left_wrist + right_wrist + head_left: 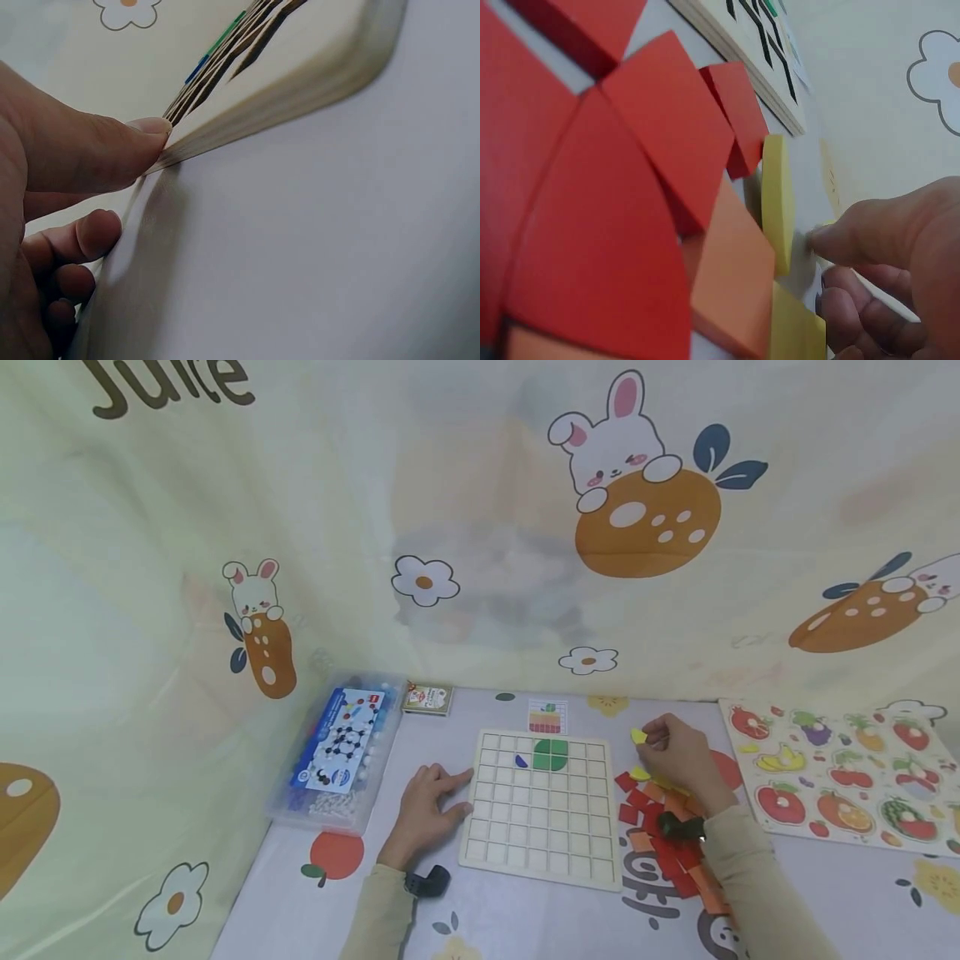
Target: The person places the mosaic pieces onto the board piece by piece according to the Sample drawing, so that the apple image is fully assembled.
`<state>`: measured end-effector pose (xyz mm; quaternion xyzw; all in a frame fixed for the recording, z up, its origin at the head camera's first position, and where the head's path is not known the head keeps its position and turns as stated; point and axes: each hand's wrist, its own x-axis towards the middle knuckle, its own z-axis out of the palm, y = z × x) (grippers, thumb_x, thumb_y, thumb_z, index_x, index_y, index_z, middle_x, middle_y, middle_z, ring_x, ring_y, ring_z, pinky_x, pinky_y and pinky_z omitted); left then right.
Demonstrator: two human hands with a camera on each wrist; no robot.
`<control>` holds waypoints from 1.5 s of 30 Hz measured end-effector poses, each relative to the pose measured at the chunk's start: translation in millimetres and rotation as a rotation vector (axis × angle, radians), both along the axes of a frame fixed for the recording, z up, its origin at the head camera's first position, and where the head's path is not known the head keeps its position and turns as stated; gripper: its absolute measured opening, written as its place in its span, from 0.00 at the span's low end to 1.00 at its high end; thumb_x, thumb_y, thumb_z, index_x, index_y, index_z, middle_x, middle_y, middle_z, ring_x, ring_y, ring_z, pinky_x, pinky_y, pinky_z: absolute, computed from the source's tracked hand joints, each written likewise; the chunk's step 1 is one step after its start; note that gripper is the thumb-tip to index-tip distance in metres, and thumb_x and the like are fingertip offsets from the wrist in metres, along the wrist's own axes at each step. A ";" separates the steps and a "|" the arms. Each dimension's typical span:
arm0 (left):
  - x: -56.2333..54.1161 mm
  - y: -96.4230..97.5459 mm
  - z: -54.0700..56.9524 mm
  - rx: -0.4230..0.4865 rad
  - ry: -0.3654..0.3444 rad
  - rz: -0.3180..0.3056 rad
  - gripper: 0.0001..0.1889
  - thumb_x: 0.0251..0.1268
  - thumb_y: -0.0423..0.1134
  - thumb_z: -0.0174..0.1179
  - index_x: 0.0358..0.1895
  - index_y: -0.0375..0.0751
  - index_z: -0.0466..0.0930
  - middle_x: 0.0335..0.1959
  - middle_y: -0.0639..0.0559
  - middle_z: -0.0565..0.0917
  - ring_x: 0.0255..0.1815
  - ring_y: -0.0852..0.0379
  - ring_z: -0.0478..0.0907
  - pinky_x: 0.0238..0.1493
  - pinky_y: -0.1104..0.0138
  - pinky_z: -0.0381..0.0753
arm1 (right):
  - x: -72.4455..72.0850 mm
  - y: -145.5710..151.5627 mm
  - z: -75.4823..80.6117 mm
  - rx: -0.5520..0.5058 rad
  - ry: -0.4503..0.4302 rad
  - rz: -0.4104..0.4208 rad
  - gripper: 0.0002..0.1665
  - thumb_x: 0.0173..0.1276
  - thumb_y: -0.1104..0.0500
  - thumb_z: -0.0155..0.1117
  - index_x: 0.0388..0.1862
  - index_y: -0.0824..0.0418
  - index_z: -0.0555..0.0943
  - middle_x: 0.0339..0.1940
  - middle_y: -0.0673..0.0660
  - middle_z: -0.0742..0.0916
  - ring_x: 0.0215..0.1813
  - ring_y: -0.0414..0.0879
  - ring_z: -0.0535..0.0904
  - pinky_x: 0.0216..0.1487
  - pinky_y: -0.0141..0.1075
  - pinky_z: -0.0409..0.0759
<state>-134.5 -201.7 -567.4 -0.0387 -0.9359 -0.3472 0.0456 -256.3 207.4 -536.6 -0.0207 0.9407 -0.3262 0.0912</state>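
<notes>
A pale wooden grid board (525, 818) lies flat, its upper part holding a green rounded shape (551, 755) and a small blue piece (521, 762). At its left edge rests my left hand (426, 810); in the left wrist view the thumb (139, 146) touches the board's side while the other fingers bend loosely. My right hand (678, 756) pinches a small yellow piece (638, 737) between thumb and fingertips, right of the board. Below it spread several red pieces (667, 847) and orange pieces (731, 277), with more yellow pieces (778, 206) at their edge.
Behind the board lies a small pattern card (547, 717). A clear plastic case (337, 743) with a blue label stands at the left, beside a small box (427, 699). A fruit picture board (840, 768) lies at the right. A printed cloth (487, 527) hangs behind.
</notes>
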 end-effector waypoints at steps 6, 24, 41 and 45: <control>0.6 -0.2 -1.7 0.004 -0.001 -0.003 0.28 0.61 0.43 0.74 0.66 0.55 0.86 0.33 0.60 0.71 0.39 0.61 0.62 0.44 0.66 0.62 | 2.7 -4.6 2.2 0.000 0.001 -0.015 0.24 0.73 0.53 0.66 0.61 0.66 0.74 0.54 0.69 0.84 0.51 0.60 0.80 0.50 0.50 0.83; 1.6 -0.5 -0.5 0.003 -0.011 -0.003 0.27 0.62 0.43 0.74 0.67 0.55 0.85 0.34 0.60 0.71 0.39 0.61 0.62 0.44 0.66 0.62 | 10.0 -16.7 -1.1 -0.051 0.147 0.024 0.26 0.77 0.57 0.59 0.72 0.60 0.77 0.49 0.63 0.81 0.49 0.56 0.76 0.44 0.43 0.75; -2.1 -2.7 -1.6 -0.011 0.004 -0.017 0.27 0.62 0.43 0.74 0.67 0.55 0.85 0.34 0.60 0.71 0.39 0.61 0.62 0.44 0.67 0.62 | 23.2 -69.2 6.9 -0.222 0.132 0.047 0.21 0.75 0.51 0.68 0.63 0.56 0.84 0.49 0.63 0.90 0.46 0.54 0.87 0.43 0.35 0.82; -2.2 -3.9 -2.2 -0.004 -0.003 -0.021 0.28 0.62 0.43 0.74 0.67 0.55 0.85 0.34 0.60 0.70 0.39 0.61 0.62 0.44 0.67 0.62 | 27.0 -84.7 8.8 -0.265 0.123 0.083 0.24 0.72 0.51 0.74 0.63 0.59 0.85 0.49 0.62 0.92 0.48 0.54 0.89 0.50 0.40 0.85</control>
